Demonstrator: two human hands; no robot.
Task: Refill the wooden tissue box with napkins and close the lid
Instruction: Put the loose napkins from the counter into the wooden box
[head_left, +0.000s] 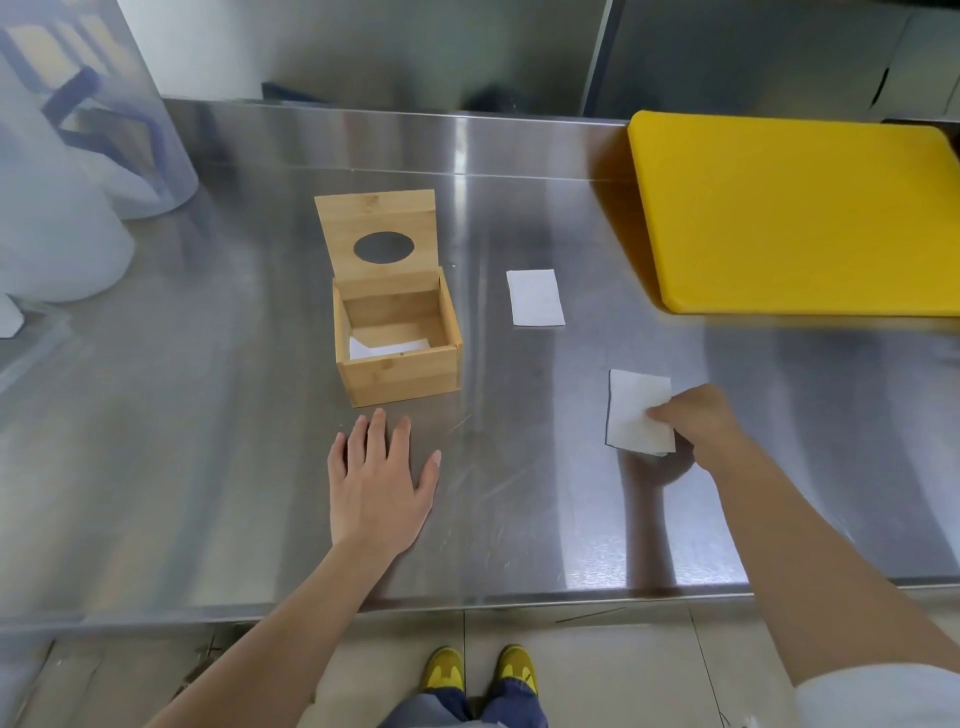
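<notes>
The right hand (696, 421) pinches a folded white napkin (636, 410) by its right edge, the fingers closed on the paper, and the napkin looks lifted a little from the steel table (208, 467). The left hand (382, 478) lies flat and spread on the table, holding nothing, just in front of the wooden tissue box (397, 348).

The box stands left of centre with its lid (379, 236) open and leaning back, the oval hole facing the person. Inside, some white paper already lies at the bottom. A second napkin (535, 297) lies flat on the table to the right of the box, apart from it.

To do this step well, I think the napkin should travel to the left, over the right wall of the box, and go down flat so it does not fold against the rim. The way between the hand and the box is free. The yellow cutting board (805, 218) is far right and away from this path. The near table edge is well behind both hands.
</notes>
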